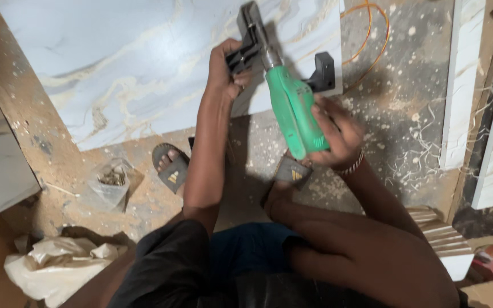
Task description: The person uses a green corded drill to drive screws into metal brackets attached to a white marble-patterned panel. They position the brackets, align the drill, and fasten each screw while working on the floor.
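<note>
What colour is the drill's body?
Green, on the drill held in the right hand; head view.

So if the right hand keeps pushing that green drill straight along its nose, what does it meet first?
The right hand aims the green drill up-left at the black bracket that the left hand steadies; behind it lies the marble-pattern panel. Depth is unclear, but the bracket likely comes first.

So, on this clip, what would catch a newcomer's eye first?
The bright green power drill at top centre, gripped by the right hand and pointed at a black bracket that the left hand holds against a marble-patterned board. After that, the sawdust-covered floor, with an orange cable looping at the top and a small clear bag of screws at lower left.
</note>
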Motion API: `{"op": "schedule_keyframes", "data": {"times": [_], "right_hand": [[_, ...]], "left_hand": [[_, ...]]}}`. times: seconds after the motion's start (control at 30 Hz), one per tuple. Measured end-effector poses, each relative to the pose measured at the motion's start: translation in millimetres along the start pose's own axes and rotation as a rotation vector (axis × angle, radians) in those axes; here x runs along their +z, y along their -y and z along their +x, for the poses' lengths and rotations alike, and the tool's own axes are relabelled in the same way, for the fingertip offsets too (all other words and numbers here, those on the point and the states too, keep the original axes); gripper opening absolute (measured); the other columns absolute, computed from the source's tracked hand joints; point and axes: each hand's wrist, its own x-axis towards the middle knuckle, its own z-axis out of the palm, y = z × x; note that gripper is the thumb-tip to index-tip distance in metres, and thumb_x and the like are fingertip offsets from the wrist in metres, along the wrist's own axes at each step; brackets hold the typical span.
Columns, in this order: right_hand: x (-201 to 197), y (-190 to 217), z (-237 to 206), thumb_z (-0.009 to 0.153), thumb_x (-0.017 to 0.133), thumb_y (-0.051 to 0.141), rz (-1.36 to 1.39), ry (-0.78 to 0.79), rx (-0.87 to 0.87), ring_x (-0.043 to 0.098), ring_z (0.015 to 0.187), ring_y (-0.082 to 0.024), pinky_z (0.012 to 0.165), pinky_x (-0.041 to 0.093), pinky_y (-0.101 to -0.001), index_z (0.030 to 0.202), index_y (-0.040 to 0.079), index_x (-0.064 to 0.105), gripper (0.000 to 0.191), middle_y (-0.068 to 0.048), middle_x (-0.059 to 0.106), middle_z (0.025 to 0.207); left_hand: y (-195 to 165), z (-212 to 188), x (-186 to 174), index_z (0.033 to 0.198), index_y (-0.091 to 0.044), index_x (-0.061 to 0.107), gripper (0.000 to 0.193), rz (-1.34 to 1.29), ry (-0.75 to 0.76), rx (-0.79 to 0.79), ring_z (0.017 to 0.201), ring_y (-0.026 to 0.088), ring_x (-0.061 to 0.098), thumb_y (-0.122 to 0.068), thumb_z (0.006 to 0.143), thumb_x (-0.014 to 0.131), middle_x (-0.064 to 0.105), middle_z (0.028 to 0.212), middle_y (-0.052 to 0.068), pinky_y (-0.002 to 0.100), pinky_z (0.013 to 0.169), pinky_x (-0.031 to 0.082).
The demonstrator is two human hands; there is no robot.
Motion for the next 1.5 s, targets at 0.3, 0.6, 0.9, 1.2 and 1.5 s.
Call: {"op": "schedule_keyframes", "data": {"times": [0.3,0.6,0.9,1.2,1.5], "right_hand": [[-11,-3,9,0.089,0.075,0.04,0.015,-0.007,-0.024,0.076,0.103,-0.037,0.08,0.066,-0.0411,0.134,-0.003,0.061,0.064,-0.025,0.068,0.126],[-12,1,11,0.093,0.075,0.041,0.022,0.015,-0.005,0.076,0.104,-0.037,0.083,0.066,-0.0415,0.133,-0.004,0.062,0.062,-0.025,0.067,0.128],[-13,1,4,0.099,0.074,0.029,-0.003,0.028,0.019,0.077,0.106,-0.037,0.084,0.067,-0.0411,0.132,-0.007,0.064,0.05,-0.025,0.068,0.128],[-9,-4,-6,0.098,0.074,0.036,-0.024,0.06,0.043,0.077,0.104,-0.036,0.084,0.066,-0.0405,0.128,-0.007,0.065,0.053,-0.025,0.07,0.124],[-13,3,0,0.092,0.081,0.028,0.08,0.08,0.101,0.074,0.11,-0.038,0.092,0.066,-0.0426,0.132,-0.009,0.061,0.058,-0.027,0.068,0.126]], "left_hand": [[2,3,2,0.067,-0.012,0.052,0.03,-0.11,0.159,-0.134,0.036,0.01,0.031,-0.027,0.091,0.059,0.043,0.05,0.0,0.025,0.034,0.022],[15,0,5,0.068,-0.01,0.055,0.031,-0.189,0.245,-0.154,0.036,0.009,0.034,-0.025,0.095,0.056,0.046,0.051,0.003,0.023,0.031,0.025],[21,6,3,0.069,-0.005,0.058,0.034,-0.205,0.203,-0.184,0.034,0.009,0.035,-0.026,0.095,0.052,0.049,0.051,0.005,0.023,0.031,0.025],[23,0,7,0.068,-0.006,0.057,0.033,-0.162,0.229,-0.128,0.035,0.009,0.033,-0.023,0.096,0.053,0.047,0.05,0.004,0.024,0.032,0.023],[25,-6,11,0.069,-0.005,0.059,0.033,-0.089,0.237,-0.099,0.034,0.009,0.034,-0.023,0.095,0.053,0.047,0.05,0.003,0.023,0.031,0.023]]}}
